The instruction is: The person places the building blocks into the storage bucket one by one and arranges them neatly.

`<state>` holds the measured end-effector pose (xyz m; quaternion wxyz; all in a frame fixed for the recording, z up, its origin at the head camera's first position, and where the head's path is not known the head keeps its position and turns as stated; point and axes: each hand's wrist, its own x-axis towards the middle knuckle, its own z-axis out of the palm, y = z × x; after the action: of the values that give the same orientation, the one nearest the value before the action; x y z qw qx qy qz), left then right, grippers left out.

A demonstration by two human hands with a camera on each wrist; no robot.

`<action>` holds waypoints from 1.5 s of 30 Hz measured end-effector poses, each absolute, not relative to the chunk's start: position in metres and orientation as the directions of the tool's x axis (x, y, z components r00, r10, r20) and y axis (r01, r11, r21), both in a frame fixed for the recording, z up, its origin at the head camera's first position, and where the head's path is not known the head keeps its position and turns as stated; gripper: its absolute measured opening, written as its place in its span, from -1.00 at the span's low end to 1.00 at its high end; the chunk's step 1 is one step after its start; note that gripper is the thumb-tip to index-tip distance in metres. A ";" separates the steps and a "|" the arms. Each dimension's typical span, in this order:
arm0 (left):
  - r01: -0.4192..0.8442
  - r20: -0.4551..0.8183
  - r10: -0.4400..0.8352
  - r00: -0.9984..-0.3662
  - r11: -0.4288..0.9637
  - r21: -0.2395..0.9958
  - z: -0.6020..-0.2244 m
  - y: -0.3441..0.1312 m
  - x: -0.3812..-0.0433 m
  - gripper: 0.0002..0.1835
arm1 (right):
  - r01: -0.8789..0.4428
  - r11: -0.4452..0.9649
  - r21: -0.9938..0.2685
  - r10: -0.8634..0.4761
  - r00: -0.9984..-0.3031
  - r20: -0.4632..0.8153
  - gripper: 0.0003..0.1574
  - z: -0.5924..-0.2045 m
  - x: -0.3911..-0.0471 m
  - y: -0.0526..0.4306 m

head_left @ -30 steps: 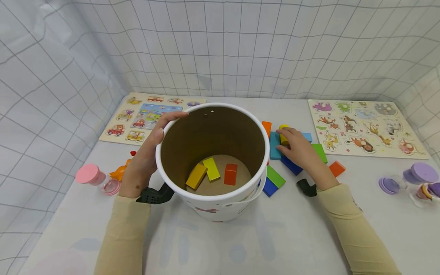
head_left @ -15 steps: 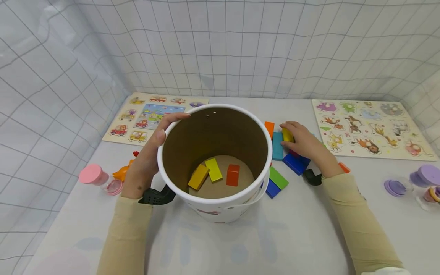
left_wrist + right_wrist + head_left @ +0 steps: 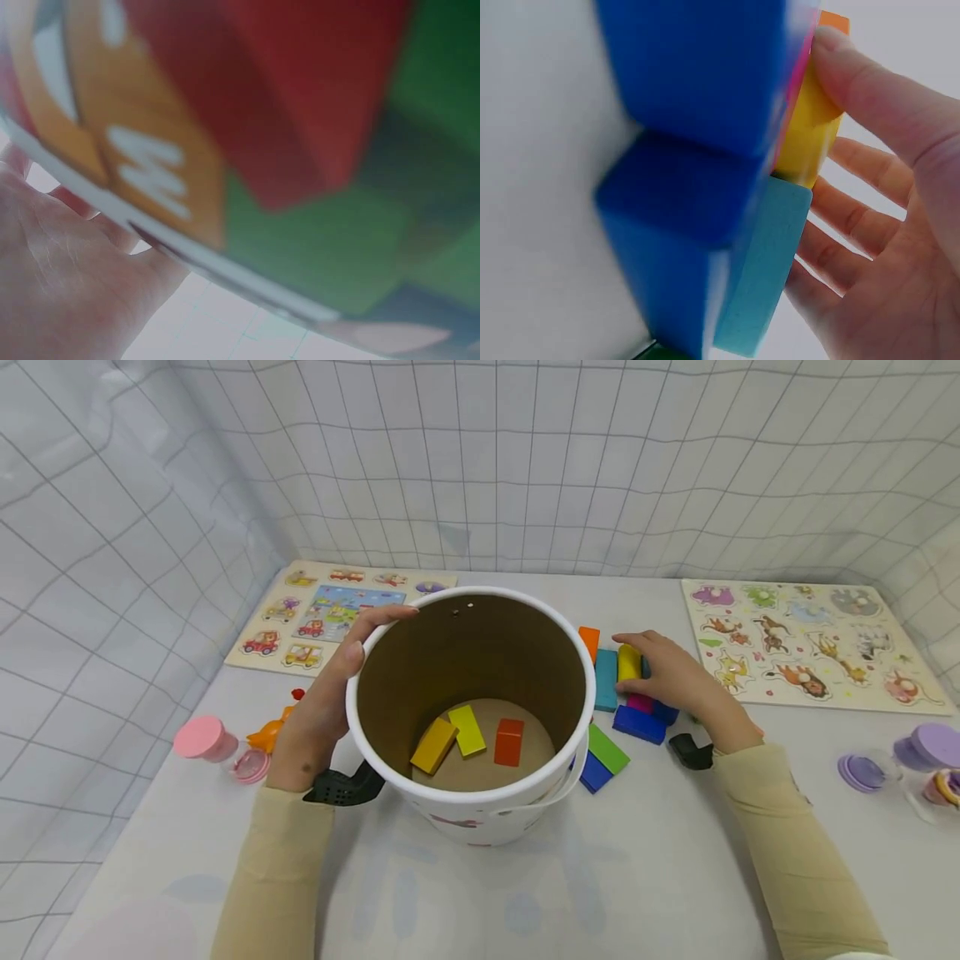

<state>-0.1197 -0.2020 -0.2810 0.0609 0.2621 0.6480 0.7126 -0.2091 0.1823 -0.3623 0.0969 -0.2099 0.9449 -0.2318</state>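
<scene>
My left hand (image 3: 320,702) holds the white bucket (image 3: 480,839) at its left side, fingers along the outer wall and up to the rim. Printed colours on the bucket wall (image 3: 315,255) fill the left wrist view beside the palm (image 3: 67,277). Inside lie an amber block (image 3: 434,746), a yellow block (image 3: 468,732) and a red block (image 3: 508,743). My right hand (image 3: 678,672) pinches a yellow rounded block (image 3: 628,663) between thumb and fingers; its far fingertips are partly hidden. Touching or close by are a teal block (image 3: 606,681), a magenta block (image 3: 640,702) and blue blocks (image 3: 639,725).
Right of the bucket lie a green block (image 3: 608,749) and an orange block (image 3: 589,642). Picture puzzle boards stand at back left (image 3: 292,610) and back right (image 3: 810,647). A pink-lidded cup (image 3: 205,739) and an orange toy (image 3: 265,737) lie left; purple-lidded cups (image 3: 930,747) lie right.
My right hand has shifted slightly around the yellow rounded block, showing more of it and the magenta block. One blue block has turned a little. The left hand stays at the bucket.
</scene>
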 end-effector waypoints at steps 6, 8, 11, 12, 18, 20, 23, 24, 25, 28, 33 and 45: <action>0.250 0.294 0.422 -0.858 -0.158 0.955 -0.282 -0.202 -0.120 -0.34 | -0.343 0.792 -0.504 -0.438 -0.896 -0.078 -0.11 -0.364 -0.203 0.184; 0.245 0.293 0.425 -0.856 -0.166 0.955 -0.282 -0.202 -0.119 -0.34 | -0.346 0.785 -0.514 -0.438 -0.897 -0.065 -0.12 -0.364 -0.202 0.184; 0.239 0.295 0.434 -0.852 -0.179 0.954 -0.281 -0.201 -0.118 -0.36 | -0.347 0.775 -0.527 -0.433 -0.900 -0.044 -0.12 -0.361 -0.200 0.185; 0.240 0.296 0.434 -0.851 -0.179 0.954 -0.281 -0.201 -0.118 -0.36 | -0.350 0.772 -0.531 -0.432 -0.901 -0.035 -0.12 -0.359 -0.199 0.186; 0.236 0.295 0.431 -0.853 -0.185 0.954 -0.283 -0.203 -0.120 -0.35 | -0.389 0.717 -0.578 -0.447 -0.893 0.046 -0.11 -0.336 -0.188 0.188; 0.243 0.298 0.429 -0.853 -0.180 0.953 -0.284 -0.203 -0.120 -0.36 | -0.412 0.683 -0.604 -0.458 -0.885 0.086 -0.12 -0.325 -0.182 0.188; 0.264 0.315 0.429 -0.847 -0.175 0.949 -0.285 -0.204 -0.122 -0.39 | -0.452 0.612 -0.649 -0.474 -0.867 0.156 -0.15 -0.306 -0.168 0.186; 0.270 0.318 0.427 -0.847 -0.171 0.948 -0.285 -0.204 -0.123 -0.41 | -0.464 0.579 -0.670 -0.477 -0.860 0.183 -0.16 -0.299 -0.162 0.185; 0.273 0.321 0.427 -0.845 -0.172 0.947 -0.285 -0.204 -0.123 -0.41 | -0.485 0.529 -0.696 -0.484 -0.846 0.223 -0.16 -0.292 -0.156 0.182; 0.263 0.310 0.428 -0.849 -0.168 0.950 -0.286 -0.204 -0.123 -0.39 | -0.544 0.270 -0.794 -0.484 -0.790 0.377 -0.17 -0.269 -0.135 0.173; 0.262 0.306 0.429 -0.850 -0.161 0.952 -0.287 -0.202 -0.124 -0.39 | -0.582 -0.186 -0.791 -0.454 -0.664 0.595 -0.24 -0.238 -0.103 0.145; 0.283 0.305 0.417 -0.857 -0.114 0.952 -0.286 -0.202 -0.124 -0.40 | -0.743 0.197 -0.639 -0.720 -0.552 0.421 -0.23 -0.208 -0.106 0.065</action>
<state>-0.1236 -0.2023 -0.2860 0.0478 0.2635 0.6639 0.6983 -0.1058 0.0647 -0.2079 -0.0141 -0.4729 0.7734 -0.4219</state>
